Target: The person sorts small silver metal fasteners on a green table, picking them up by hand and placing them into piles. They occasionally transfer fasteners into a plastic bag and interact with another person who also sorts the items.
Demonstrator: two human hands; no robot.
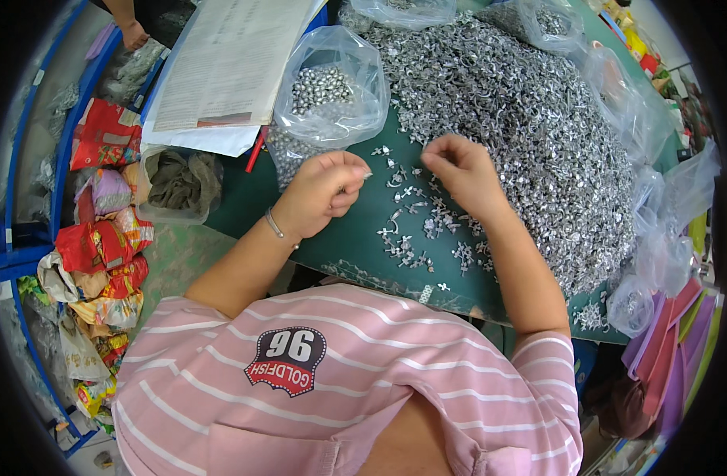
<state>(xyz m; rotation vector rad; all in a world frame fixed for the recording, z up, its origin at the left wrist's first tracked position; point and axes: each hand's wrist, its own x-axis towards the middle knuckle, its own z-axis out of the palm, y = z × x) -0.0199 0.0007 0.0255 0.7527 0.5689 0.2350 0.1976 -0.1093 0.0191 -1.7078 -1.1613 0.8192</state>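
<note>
My left hand is closed in a pinch over the table's left part. A tiny pale bit shows at its fingertips, too small to name. Across from it, my right hand is curled with thumb and forefinger together, beside a large heap of small silvery metal pieces. Whatever its fingers hold, if anything, is hidden. Between and below the hands, loose cross-shaped metal pieces lie scattered on the green tabletop. Close beyond my left hand stands a clear plastic bag of round silvery beads.
Papers and a red pen lie at the far left. A clear tub holds dark cloth. Plastic bags edge the heap at right. Blue shelving stands left, with another person's hand at the top.
</note>
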